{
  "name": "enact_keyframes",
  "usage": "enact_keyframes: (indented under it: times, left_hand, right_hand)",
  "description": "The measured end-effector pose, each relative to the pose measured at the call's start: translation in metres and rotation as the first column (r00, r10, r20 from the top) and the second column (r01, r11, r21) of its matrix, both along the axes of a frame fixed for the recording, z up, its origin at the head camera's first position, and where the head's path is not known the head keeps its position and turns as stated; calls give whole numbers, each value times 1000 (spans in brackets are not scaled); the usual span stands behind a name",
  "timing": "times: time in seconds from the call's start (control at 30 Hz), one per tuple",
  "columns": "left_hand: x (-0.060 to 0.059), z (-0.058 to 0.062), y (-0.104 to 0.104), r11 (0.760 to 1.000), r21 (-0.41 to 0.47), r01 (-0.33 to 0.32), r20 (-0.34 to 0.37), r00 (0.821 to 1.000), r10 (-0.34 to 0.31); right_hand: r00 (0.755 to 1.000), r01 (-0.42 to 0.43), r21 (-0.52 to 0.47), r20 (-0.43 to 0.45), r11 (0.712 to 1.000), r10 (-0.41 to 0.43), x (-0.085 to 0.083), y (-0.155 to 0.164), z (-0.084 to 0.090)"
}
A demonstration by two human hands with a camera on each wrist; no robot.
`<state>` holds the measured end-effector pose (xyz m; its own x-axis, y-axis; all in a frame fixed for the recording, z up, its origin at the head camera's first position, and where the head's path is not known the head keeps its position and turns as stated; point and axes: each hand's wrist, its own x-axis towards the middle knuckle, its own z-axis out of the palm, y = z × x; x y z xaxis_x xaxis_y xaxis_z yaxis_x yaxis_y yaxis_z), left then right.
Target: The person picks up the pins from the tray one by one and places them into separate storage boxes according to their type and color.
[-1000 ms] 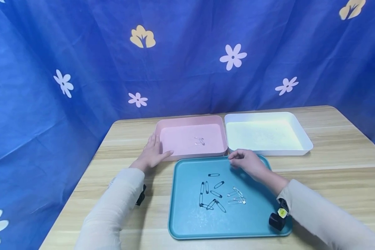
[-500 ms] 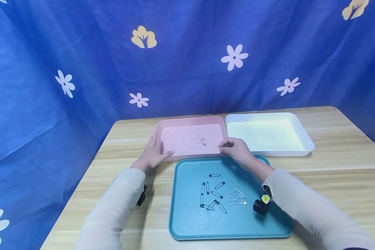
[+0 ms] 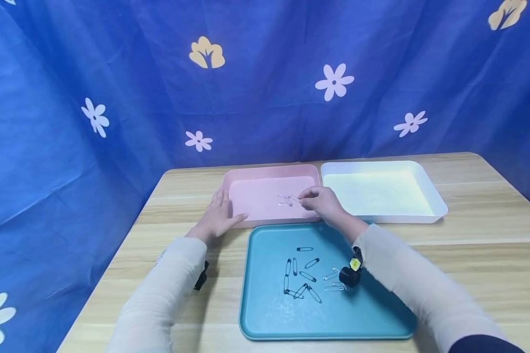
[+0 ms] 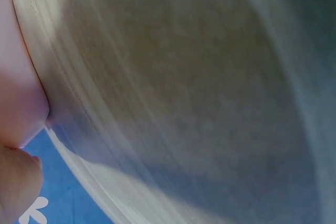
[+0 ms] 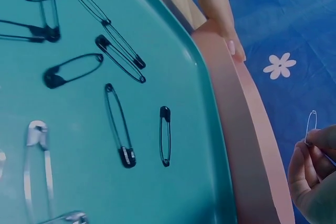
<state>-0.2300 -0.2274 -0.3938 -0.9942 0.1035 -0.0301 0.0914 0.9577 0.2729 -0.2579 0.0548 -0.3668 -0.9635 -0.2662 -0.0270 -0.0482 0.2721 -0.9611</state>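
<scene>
Right hand [image 3: 321,203] over the pink tray [image 3: 265,172], fingertips pinching a silver safety pin [image 5: 311,126] above two silver pins [image 3: 284,200] lying inside. Left hand [image 3: 218,215] flat, fingers relaxed, resting on that tray's near left corner, holding nothing. Nearer, a teal tray [image 3: 269,314] with scattered black and silver safety pins [image 3: 301,280]. White tray [image 3: 428,184] just beside the pink one. All on a wooden table [image 3: 481,245].
</scene>
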Motion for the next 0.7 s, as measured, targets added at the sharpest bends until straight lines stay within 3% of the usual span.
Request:
enact_keyframes:
  times: [0.43, 0.7]
  left_hand:
    - [1, 0, 1, 1000, 2, -4, 4, 1000, 4]
    - [0, -1, 0, 1000, -8, 0, 1, 1000, 0]
  right_hand:
    - [997, 82, 145, -30, 986, -78, -23, -24, -5]
    - [996, 48, 165, -84, 985, -34, -33, -34, -11]
